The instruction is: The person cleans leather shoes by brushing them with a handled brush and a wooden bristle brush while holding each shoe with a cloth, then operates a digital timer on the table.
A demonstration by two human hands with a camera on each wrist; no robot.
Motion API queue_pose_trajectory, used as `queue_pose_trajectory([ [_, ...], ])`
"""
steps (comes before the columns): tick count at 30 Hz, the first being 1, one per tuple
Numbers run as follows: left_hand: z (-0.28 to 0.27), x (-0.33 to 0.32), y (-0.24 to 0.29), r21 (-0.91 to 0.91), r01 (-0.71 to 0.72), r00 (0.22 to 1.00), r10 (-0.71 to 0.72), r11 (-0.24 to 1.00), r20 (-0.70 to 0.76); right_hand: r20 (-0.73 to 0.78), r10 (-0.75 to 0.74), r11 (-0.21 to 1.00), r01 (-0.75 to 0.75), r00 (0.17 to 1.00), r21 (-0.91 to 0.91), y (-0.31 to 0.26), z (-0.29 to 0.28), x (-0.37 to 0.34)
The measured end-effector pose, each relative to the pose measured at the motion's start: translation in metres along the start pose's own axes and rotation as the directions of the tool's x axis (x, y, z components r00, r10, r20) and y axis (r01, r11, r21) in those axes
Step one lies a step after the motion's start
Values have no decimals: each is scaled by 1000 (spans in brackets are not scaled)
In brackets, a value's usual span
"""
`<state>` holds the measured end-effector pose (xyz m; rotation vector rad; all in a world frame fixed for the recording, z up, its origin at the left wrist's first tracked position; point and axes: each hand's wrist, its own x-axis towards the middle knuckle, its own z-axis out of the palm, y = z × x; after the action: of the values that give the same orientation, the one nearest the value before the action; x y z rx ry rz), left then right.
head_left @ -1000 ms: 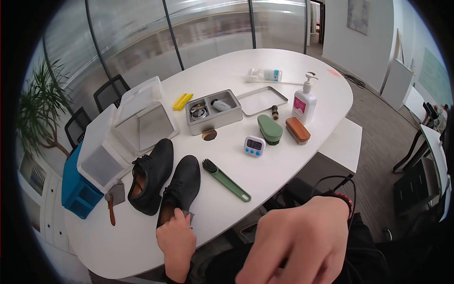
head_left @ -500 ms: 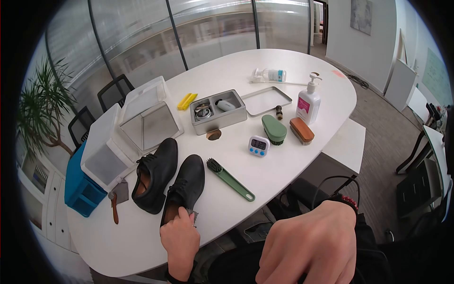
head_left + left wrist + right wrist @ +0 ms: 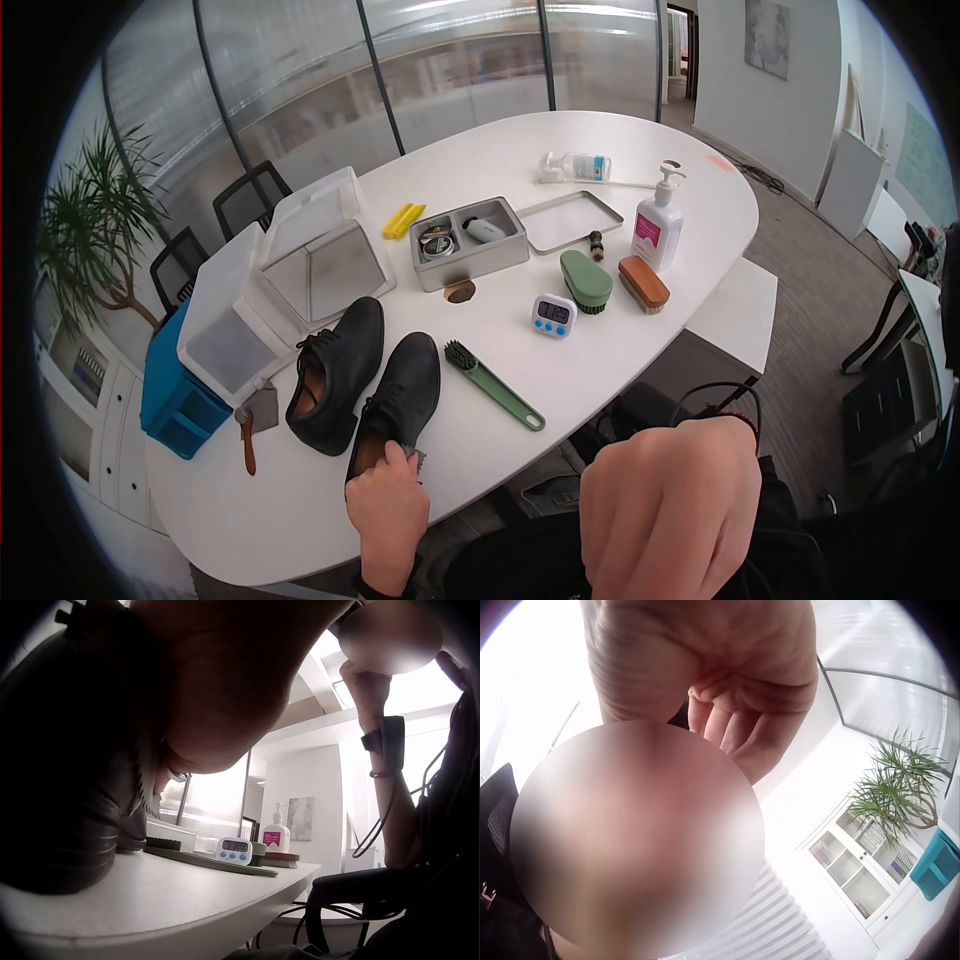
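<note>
Two black lace-up shoes stand at the table's near left. At the opening of the nearer shoe (image 3: 408,385), my left hand (image 3: 388,505) pinches a small grey cloth (image 3: 419,462) with a zigzag edge against its side. That edge shows beside the dark leather in the left wrist view, with a ring on a finger. The farther shoe (image 3: 340,370) stands right beside it. My right hand (image 3: 675,510) is raised in front of my face, fingers curled in and holding nothing visible; its thumb side is blurred in the right wrist view.
A green-handled brush (image 3: 495,388) lies right of the shoes, a timer (image 3: 554,315), green brush (image 3: 586,280) and brown brush (image 3: 643,284) beyond. Farther back are a metal tin (image 3: 470,250) and pump bottle (image 3: 657,225). Clear boxes (image 3: 225,310) and a leather-handled tool (image 3: 248,440) stand left.
The head view has shifted slightly, moving the table's things a little to the right. My right hand has turned and its fingers point more downward. The left hand stays at the shoe.
</note>
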<state>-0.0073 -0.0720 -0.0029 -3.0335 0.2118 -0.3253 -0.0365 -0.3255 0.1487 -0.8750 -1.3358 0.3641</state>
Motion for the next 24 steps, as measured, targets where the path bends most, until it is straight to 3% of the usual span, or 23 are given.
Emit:
queue_pose_trajectory([
  [4,0,0,0,-3,-9,1000,9,1000,-22,33,-96,995,96,995,-9,8,-4,2],
  [8,1,-1,0,6,-8,1000,9,1000,-20,1,-37,999,37,999,11,6,-1,0],
  [11,3,0,-1,34,-4,1000,5,999,-20,61,-89,987,80,994,139,18,3,3],
  [12,4,0,1,24,-22,1000,22,999,-12,87,110,946,-131,990,296,23,11,-9],
  [15,3,1,0,24,1,1000,-1,1000,-10,131,61,902,-111,990,418,37,16,-4],
  [17,3,0,1,21,0,1000,1,1000,-12,122,-195,870,114,973,480,49,20,0],
  [24,3,0,1,42,2,999,0,999,-45,79,-216,835,142,973,532,47,24,1],
])
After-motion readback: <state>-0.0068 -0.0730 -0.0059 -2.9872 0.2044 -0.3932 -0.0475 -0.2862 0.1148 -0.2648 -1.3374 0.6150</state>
